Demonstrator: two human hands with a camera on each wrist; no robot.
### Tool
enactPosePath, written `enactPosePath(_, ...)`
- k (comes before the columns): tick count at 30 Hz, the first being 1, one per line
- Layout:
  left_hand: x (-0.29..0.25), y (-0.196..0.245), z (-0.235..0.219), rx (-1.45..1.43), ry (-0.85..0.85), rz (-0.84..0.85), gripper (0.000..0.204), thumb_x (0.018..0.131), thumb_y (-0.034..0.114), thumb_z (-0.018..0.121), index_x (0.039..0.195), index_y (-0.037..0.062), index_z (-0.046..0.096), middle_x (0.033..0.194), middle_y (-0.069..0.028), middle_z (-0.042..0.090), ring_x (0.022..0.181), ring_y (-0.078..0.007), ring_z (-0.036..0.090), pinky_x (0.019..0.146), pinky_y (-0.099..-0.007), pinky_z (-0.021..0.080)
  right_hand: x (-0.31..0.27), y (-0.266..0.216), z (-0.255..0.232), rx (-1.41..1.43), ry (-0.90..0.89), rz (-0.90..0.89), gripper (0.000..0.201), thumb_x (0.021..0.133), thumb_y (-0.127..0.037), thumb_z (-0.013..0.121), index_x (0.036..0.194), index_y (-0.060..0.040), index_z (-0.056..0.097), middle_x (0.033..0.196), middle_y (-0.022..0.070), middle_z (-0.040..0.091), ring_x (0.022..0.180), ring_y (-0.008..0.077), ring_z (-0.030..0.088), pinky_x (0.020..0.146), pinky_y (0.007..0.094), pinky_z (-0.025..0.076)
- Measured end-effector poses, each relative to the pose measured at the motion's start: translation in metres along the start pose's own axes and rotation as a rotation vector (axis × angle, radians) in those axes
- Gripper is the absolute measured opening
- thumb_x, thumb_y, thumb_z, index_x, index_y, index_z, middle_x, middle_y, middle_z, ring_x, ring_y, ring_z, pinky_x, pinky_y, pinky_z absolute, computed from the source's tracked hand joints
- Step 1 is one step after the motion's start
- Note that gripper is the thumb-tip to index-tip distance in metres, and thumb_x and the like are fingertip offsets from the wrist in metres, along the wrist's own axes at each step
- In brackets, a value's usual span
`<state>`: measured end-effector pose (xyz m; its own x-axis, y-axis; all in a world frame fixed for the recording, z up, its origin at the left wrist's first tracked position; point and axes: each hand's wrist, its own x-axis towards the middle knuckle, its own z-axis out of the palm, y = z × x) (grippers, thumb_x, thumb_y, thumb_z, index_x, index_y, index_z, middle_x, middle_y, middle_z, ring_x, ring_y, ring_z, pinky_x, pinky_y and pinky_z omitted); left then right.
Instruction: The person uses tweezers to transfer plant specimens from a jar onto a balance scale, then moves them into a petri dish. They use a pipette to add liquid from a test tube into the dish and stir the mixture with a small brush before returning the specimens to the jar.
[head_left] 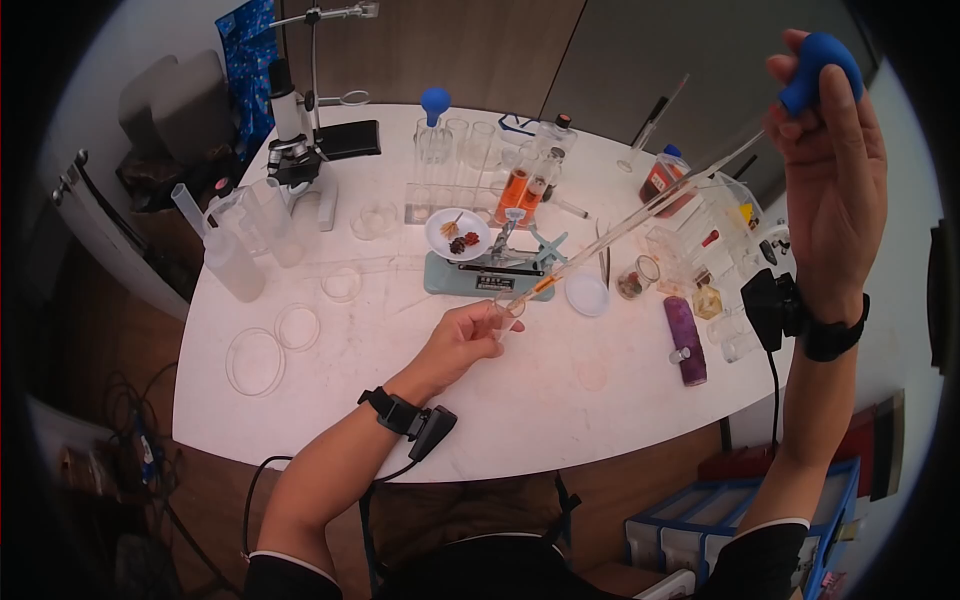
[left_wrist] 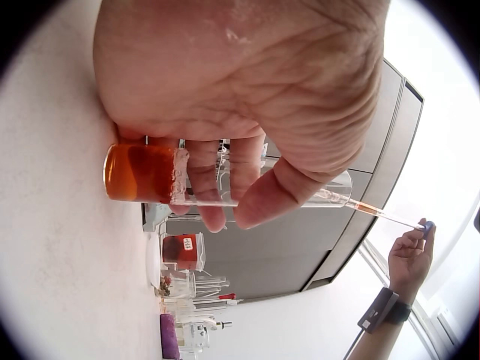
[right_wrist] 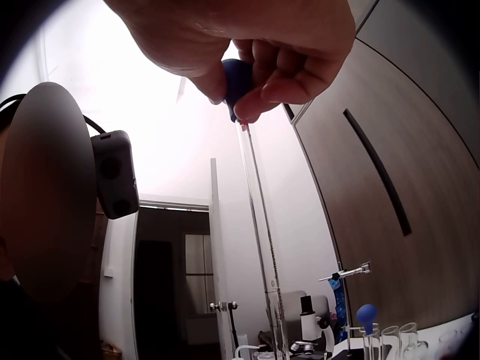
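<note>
My left hand (head_left: 455, 350) grips an upright glass tube (left_wrist: 225, 180) with orange liquid (left_wrist: 142, 172) in its lower part, held just in front of the green balance (head_left: 450, 277). A long glass pipette (head_left: 640, 215) slants from the tube's mouth up to the right, with a short orange column near its lower end. Raised high at the right, my right hand (head_left: 835, 180) holds a blue rubber bulb (right_wrist: 238, 82) at the pipette's top. In the right wrist view, thumb and fingers pinch the bulb. The pipette's tip is hard to make out inside the tube.
Behind the balance stand a tube rack (head_left: 415, 213) and two tubes of orange liquid (head_left: 515, 190). A microscope (head_left: 290, 130) is at the back left, with plastic bottles (head_left: 233, 265) and glass dishes (head_left: 255, 362) nearer. A purple block (head_left: 685, 340) and glassware lie to the right.
</note>
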<state>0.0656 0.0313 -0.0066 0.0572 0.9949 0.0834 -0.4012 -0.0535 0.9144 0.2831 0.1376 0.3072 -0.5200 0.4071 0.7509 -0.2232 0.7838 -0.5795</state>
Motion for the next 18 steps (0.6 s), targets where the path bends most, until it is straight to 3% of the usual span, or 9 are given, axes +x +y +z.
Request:
enactPosePath(4,0.0,0.0006,0.0012,-0.004,0.022,0.001,0.033,0.077,-0.002,0.062,0.109,0.0044,0.066,0.088,0.0025,0.062,0.068,-0.0039,0.041,0.072,-0.0204,0.041,-0.0008,0.002,-0.0036,-0.006,0.004,0.001,0.039,0.101,-0.025,0.054,0.129,0.002,0.054,0.113,0.0124,0.067,0.076,0.005,0.055,0.08,0.0224,0.046)
enactPosePath(12,0.0005,-0.0022,-0.0026,0.029,-0.005,-0.003,0.034,0.077,0.001,0.063,0.111,0.0065,0.067,0.088,0.0028,0.062,0.07,-0.0035,0.043,0.073,-0.0206,0.042,-0.0023,0.002,0.004,-0.034,0.098,-0.008,0.039,0.101,-0.026,0.054,0.129,0.0014,0.055,0.111,0.012,0.067,0.077,0.005,0.054,0.079,0.0221,0.046)
enactPosePath(18,0.0014,-0.0038,-0.0031,0.012,-0.004,0.0,0.035,0.078,0.0,0.064,0.112,0.006,0.066,0.084,0.0043,0.059,0.07,-0.0034,0.044,0.073,-0.0207,0.041,-0.0014,0.0012,0.0003,-0.03,0.026,0.007,0.044,0.101,-0.031,0.054,0.129,0.0032,0.055,0.111,0.0121,0.067,0.074,0.0059,0.052,0.077,0.0226,0.044)
